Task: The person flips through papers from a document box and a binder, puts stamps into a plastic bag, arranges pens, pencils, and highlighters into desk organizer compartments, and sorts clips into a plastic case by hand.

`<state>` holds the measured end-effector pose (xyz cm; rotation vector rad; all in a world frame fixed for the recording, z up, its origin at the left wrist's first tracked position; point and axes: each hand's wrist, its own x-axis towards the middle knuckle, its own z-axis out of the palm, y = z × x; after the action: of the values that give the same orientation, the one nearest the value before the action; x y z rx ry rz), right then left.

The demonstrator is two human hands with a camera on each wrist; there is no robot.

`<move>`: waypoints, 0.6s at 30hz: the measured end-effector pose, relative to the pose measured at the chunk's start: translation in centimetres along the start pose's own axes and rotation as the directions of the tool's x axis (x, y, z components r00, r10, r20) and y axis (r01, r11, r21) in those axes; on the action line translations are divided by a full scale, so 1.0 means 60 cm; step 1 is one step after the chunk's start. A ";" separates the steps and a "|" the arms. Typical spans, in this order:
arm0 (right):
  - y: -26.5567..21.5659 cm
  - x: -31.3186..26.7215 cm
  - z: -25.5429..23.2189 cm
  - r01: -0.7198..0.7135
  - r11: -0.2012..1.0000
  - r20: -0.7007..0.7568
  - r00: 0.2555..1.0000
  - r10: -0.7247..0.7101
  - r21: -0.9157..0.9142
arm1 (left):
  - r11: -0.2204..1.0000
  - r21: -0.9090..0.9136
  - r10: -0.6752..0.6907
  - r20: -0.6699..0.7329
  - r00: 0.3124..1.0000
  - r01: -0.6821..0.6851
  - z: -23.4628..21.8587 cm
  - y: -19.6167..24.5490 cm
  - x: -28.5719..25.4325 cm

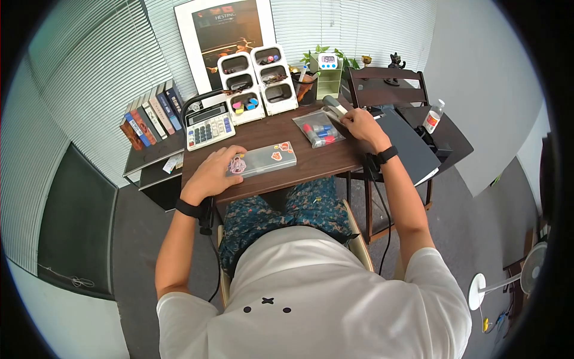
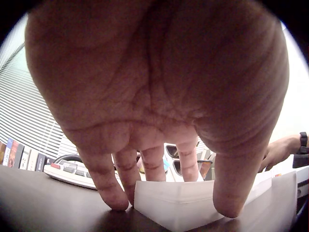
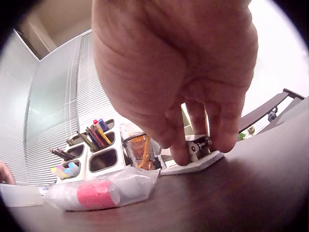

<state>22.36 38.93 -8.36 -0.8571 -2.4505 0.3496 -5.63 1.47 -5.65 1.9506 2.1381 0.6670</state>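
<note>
A translucent, sticker-covered case (image 1: 266, 159) lies flat near the desk's front edge. Around its left end is the left hand (image 1: 216, 170), thumb on the near side and fingers on the far side. The left wrist view shows the case's pale end (image 2: 174, 205) between the thumb and fingers of that hand (image 2: 159, 96). At the desk's right, the right hand (image 1: 363, 127) holds a grey and white stapler-like object (image 1: 335, 106). Its pale base (image 3: 193, 166) touches the desk, and fingers of the right hand (image 3: 178, 72) cover much of its top. A clear bag of markers (image 1: 321, 130) lies beside it.
Behind the case stand a calculator (image 1: 210, 131) and white organizers (image 1: 276, 81). A mesh pen cup (image 1: 305, 90) and green holder (image 1: 328, 85) stand farther back. Right of the desk are a dark folder (image 1: 403, 143) and a bottle (image 1: 433, 118). Books (image 1: 156, 113) stand left.
</note>
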 end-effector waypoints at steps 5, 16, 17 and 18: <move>-0.034 -0.012 -0.011 0.183 0.966 -0.248 0.942 -0.225 -0.182 | 1.000 0.000 0.003 -0.010 1.000 -0.003 0.002 -0.002 0.000; -0.091 -0.023 0.030 0.093 0.993 0.005 0.996 -0.092 -0.069 | 1.000 0.001 0.006 -0.008 1.000 -0.006 0.002 -0.005 0.000; -0.091 -0.019 0.031 0.062 0.998 0.040 0.997 -0.061 -0.022 | 1.000 -0.002 0.001 -0.006 1.000 -0.001 0.000 -0.001 0.000; -0.091 -0.016 0.030 0.028 0.999 0.075 0.997 -0.030 0.024 | 1.000 -0.004 -0.003 -0.003 1.000 0.003 -0.001 0.000 0.000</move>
<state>19.25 33.99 -8.07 -0.8115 -2.5206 0.4053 -5.62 1.44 -5.61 1.9456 2.1391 0.6740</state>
